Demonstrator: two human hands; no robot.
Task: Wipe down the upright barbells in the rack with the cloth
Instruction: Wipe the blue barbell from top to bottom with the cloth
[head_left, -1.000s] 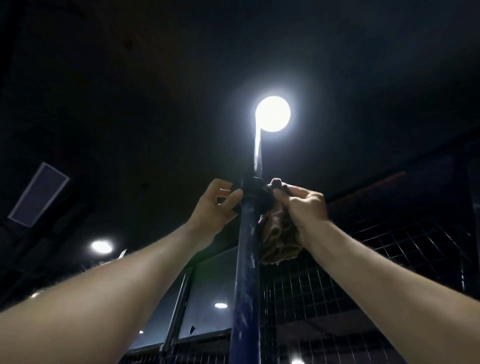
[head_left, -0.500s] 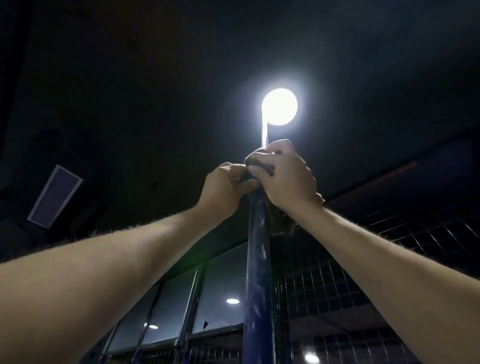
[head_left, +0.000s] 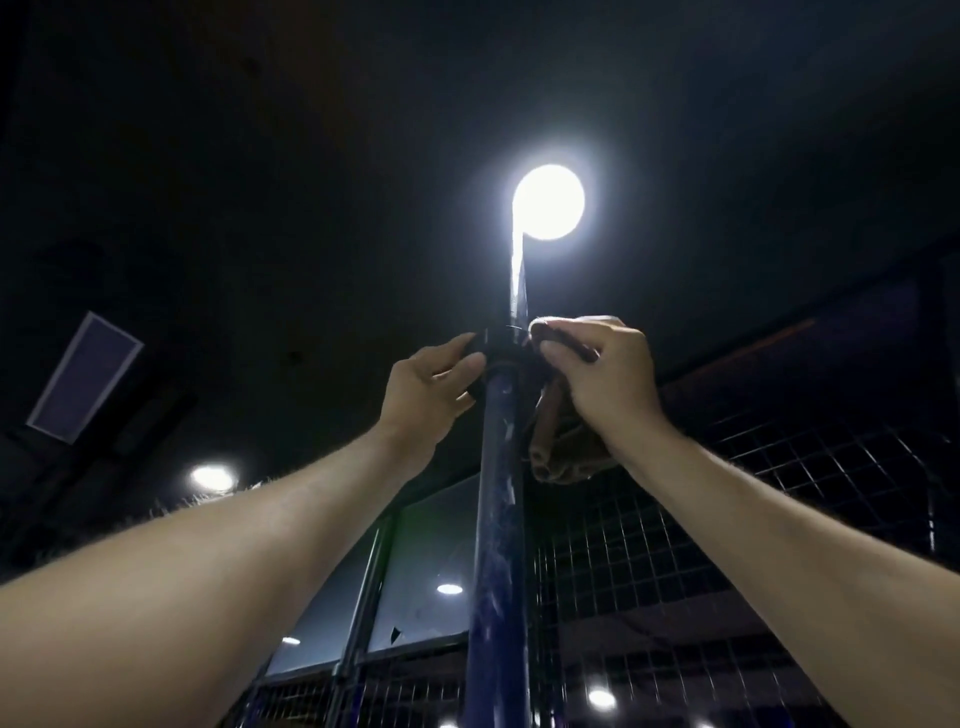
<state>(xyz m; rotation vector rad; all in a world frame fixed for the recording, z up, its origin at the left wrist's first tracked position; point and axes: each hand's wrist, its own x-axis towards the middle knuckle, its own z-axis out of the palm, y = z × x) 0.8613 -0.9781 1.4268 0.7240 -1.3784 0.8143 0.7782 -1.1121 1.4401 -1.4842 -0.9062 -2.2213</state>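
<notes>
Overhead, a round white ceiling lamp (head_left: 548, 201) glares above the upright dark-blue steel barbell (head_left: 497, 519). Left hand (head_left: 423, 400) grips its collar; right hand (head_left: 605, 379) pinches the crumpled brown cloth (head_left: 558, 452) against the collar's other side.

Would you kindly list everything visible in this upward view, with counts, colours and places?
Upright dark blue metal barbell: one, centre, its thinner shaft rising toward the lamp.
Black collar: one, at the step between sleeve and shaft.
Crumpled brown cloth: one, right of the barbell, hanging below the right hand.
Round white ceiling lamp: one, top centre.
Black wire mesh panel: lower right.
Left hand: fingers on the collar.
Right hand: grips the cloth at the collar.
</notes>
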